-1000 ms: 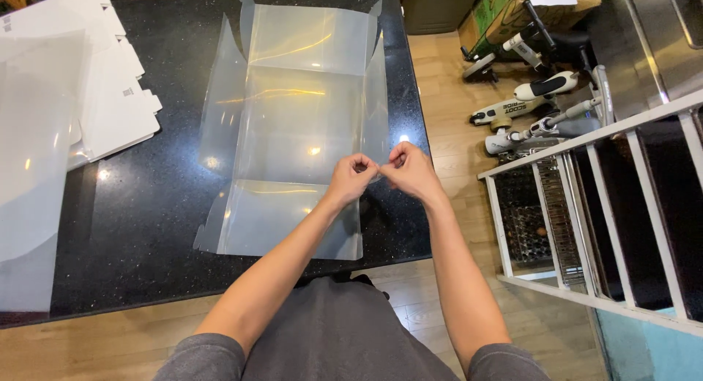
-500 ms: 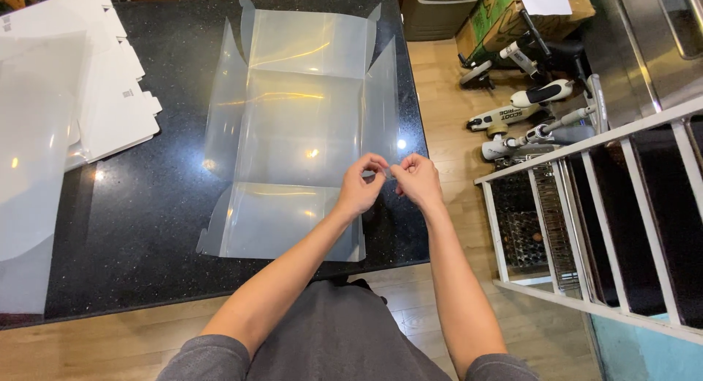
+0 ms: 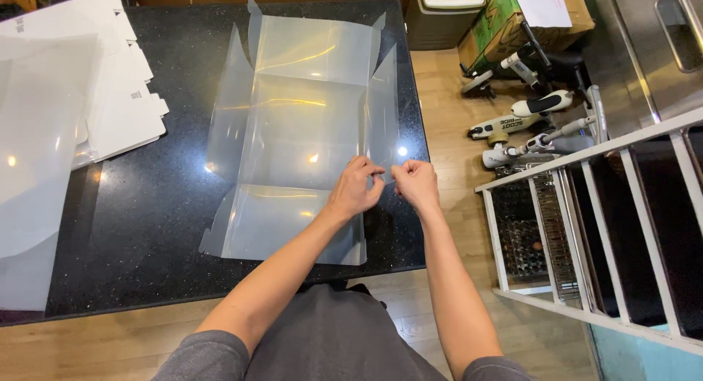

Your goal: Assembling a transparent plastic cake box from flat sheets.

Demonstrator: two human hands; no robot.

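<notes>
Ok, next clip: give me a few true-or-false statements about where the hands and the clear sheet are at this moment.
1. Both hands meet at the right edge of the clear plastic sheet. True: the left hand and right hand pinch there, close together.
2. The sheet lies on a white tabletop. False: the table is black and speckled.
3. A stack of white flat sheets lies at the table's left side. True.
4. The sheet is rolled into a tube. False: it is spread out, with side flaps standing up.
5. The scooters stand on the table. False: they are on the wooden floor to the right.
</notes>
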